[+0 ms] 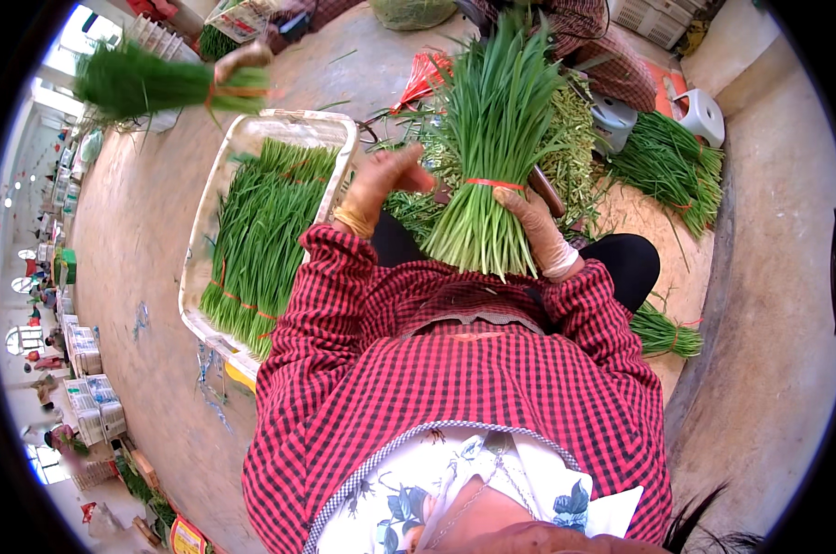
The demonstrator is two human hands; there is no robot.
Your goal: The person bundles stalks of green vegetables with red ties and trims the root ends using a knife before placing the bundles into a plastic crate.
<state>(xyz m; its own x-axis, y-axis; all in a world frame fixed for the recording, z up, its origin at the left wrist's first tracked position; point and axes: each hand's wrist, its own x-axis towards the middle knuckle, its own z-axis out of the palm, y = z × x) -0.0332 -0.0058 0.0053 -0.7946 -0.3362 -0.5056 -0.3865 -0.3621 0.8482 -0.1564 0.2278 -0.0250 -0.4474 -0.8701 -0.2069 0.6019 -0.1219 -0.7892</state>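
Note:
An upright bunch of garlic chives [501, 120], pale stalk ends toward me and green leaves away, is bound with a red band [494, 184]. My right hand [540, 231], in a thin glove, grips its right side at the band. To the left of the bunch is my left hand [388, 183], gloved, with yellow rubber bands [354, 220] round its wrist. Its fingers are stretched out and apart, holding nothing. Beside my left arm a white plastic crate [194, 277] holds several banded bunches of chives [275, 231].
At the upper left, another person's hand [242, 63] holds a blurred bunch of chives [150, 81]. Trimmed scraps [570, 138] and red bands [425, 76] lie beyond my knees. More bunches [667, 166], a white stool [699, 115] and the wall are on the right.

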